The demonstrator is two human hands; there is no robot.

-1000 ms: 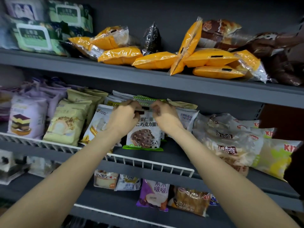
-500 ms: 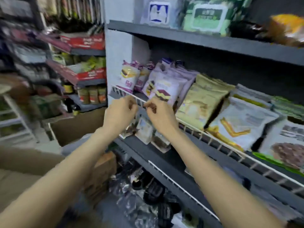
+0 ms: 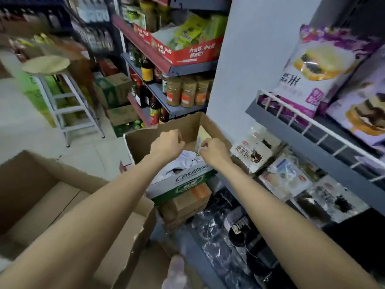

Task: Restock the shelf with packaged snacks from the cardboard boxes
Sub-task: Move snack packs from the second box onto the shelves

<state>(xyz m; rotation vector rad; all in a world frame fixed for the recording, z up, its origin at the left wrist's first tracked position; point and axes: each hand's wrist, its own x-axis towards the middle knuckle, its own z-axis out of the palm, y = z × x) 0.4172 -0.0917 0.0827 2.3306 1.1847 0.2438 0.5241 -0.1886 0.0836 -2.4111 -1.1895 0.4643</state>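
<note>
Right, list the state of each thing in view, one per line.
Left hand: fingers curled, over the open box, holding nothing visible.
Right hand: pinches a small packet.
Cardboard box: flaps open, packets inside.
Near box: open.
Purple snack bag: upright on shelf.

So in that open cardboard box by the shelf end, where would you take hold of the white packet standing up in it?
By its top edge, from above. The packet stands upright in the cardboard box, whose raised flaps wall off its sides, so probably only the top is free. The right hand already seems to pinch there; the left hand is curled beside it.
</note>
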